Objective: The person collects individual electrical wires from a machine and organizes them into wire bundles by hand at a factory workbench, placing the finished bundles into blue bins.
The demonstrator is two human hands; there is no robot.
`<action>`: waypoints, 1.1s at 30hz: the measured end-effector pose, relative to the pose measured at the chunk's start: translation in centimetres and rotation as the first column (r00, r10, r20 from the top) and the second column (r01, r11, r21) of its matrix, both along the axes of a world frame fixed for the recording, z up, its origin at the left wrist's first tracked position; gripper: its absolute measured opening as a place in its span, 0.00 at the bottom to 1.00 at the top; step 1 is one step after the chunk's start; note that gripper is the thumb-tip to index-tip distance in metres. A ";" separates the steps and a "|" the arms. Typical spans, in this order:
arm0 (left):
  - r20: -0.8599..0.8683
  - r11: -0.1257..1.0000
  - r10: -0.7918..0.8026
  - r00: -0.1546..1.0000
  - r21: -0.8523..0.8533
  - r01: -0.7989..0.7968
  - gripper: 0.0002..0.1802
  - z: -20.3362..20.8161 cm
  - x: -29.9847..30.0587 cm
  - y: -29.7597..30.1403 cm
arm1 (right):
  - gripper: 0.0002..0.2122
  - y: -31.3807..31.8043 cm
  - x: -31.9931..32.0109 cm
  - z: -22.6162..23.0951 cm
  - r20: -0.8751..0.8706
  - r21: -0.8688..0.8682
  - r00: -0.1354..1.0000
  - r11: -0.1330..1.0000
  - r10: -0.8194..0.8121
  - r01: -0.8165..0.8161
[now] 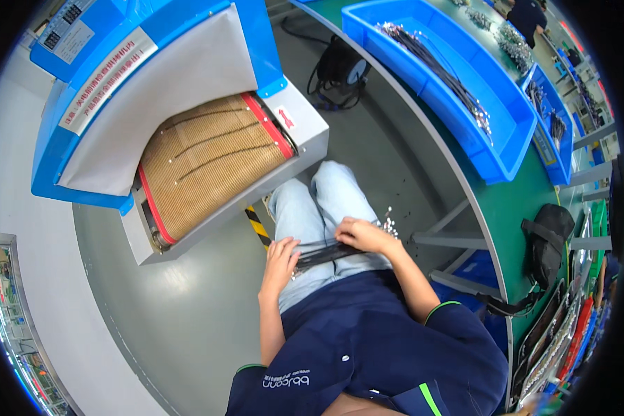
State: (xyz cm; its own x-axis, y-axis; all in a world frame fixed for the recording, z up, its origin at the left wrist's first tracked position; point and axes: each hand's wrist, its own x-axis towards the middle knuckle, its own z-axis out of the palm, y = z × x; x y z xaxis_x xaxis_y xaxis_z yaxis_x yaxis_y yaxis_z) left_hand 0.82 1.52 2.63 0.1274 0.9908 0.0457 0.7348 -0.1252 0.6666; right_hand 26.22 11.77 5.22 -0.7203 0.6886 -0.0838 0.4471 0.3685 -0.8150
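A bundle of thin black cables [320, 256] lies across my lap, its pale, shiny ends sticking out on both sides. My left hand [280, 263] has its fingers curled over the bundle's left end. Farther along to the right, my right hand [359, 234] pinches the cables from above, the fingertips partly hidden. Ahead and to the left, several single black cables [218, 141] are spread apart on the brown mesh conveyor belt [208, 187] with red edges, which comes out of a blue machine [262, 41] behind a white curtain [166, 90].
On the right, a green table [489, 208] curves past me, bearing a large blue bin [496, 90] with black cables, a smaller blue bin [565, 163] and a black bag [549, 243]. Grey table legs [451, 240] stand beside my knees. Another person [527, 19] is at the far right.
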 end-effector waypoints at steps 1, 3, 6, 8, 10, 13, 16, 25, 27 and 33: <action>-0.061 0.999 -0.030 0.998 0.025 0.031 0.13 -0.7 -0.3 0.0 | 0.06 0.1 -0.1 0.2 -0.017 -0.048 1.000 0.999 -0.021 0.020; -0.048 0.999 -0.027 0.998 -0.044 0.025 0.12 -1.8 -1.0 0.2 | 0.06 0.3 0.5 -0.2 -0.047 -0.051 0.998 0.998 -0.038 0.036; -0.041 0.995 0.029 0.999 -0.099 -0.033 0.11 -2.3 -1.6 0.2 | 0.07 1.1 1.5 -1.4 -0.146 0.009 0.988 0.999 -0.044 0.046; -0.040 0.990 0.081 0.996 -0.110 -0.085 0.10 -2.8 -1.5 0.0 | 0.06 1.2 1.9 -2.5 -0.173 0.060 0.983 0.996 -0.061 0.073; 0.094 0.990 0.122 0.988 -0.082 -0.115 0.08 -3.5 -1.6 0.0 | 0.05 1.1 1.1 -2.3 -0.124 0.158 0.989 0.982 -0.084 0.104; 0.135 0.996 0.076 0.988 -0.066 -0.067 0.08 -3.0 0.4 1.2 | 0.05 0.8 -0.4 -2.6 -0.115 0.254 0.993 0.965 -0.033 0.061; 0.181 0.988 0.094 0.979 -0.136 -0.070 0.08 -2.0 1.2 1.9 | 0.05 0.7 -1.1 -2.6 -0.131 0.221 0.991 0.974 -0.013 0.042; 0.279 0.985 0.139 0.950 -0.142 -0.102 0.08 -2.2 0.3 1.3 | 0.08 0.7 -0.6 -3.8 -0.189 0.231 0.982 0.973 0.020 0.024; 0.352 0.986 0.079 0.933 -0.165 -0.021 0.08 -2.3 1.0 1.6 | 0.08 0.1 -1.8 -4.2 -0.222 0.282 0.972 0.959 0.074 -0.008; 0.409 0.974 0.073 0.910 -0.226 0.024 0.08 -1.7 2.2 2.2 | 0.09 -0.6 -3.5 -4.0 -0.258 0.392 0.961 0.920 0.099 0.011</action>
State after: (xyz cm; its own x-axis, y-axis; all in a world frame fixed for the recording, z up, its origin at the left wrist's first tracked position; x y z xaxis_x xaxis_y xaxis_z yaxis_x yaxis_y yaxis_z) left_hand 3.02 3.72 0.96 0.1207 0.9839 -0.1315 0.3887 0.0751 0.9183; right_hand 22.72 11.22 1.23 -0.7081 0.5939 0.3820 0.2081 0.6925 -0.6908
